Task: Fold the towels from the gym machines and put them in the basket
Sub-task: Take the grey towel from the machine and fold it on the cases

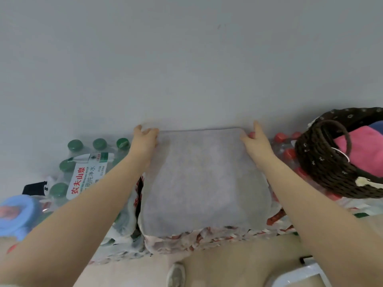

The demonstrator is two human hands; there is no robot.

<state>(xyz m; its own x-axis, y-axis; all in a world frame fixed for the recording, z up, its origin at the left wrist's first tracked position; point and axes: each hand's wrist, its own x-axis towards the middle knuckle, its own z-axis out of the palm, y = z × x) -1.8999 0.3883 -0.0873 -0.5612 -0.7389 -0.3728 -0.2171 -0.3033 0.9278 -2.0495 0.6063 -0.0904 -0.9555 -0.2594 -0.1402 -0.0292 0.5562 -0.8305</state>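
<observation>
- In the centre, against a plain grey wall [186, 59]: a pale grey towel [204, 183] spread flat over shrink-wrapped packs of bottled water, far edge touching the wall, near edge hanging just short of the packs' front.
- At the towel's far left corner: the left hand [145, 139], fingers curled over the edge and pinching the cloth; bare forearm reaching in from the lower left.
- At the towel's far right corner: the right hand [256, 141], thumb and fingers pinching the cloth, one finger pointing up along the wall; bare forearm reaching in from the lower right.
- To the right, well apart from the towel: a dark brown woven basket [323, 162] with a looped handle, tilted toward the viewer on top of red-capped bottles [289, 153].
- Inside the basket: a pink towel [360, 150], with a blue cloth [376, 127] behind it at the far side.
- To the left, just beside the left forearm: a pack of green-capped bottles [83, 160] with a white label printed in red Chinese characters.
- At the far left edge: a light blue ring-shaped object [18, 214], blurred, kind unclear.
- Below the packs: a beige floor [228, 264] and the toe of a pale shoe [176, 274].
- At the lower right corner: part of a white object [298, 274], too cropped to identify.
</observation>
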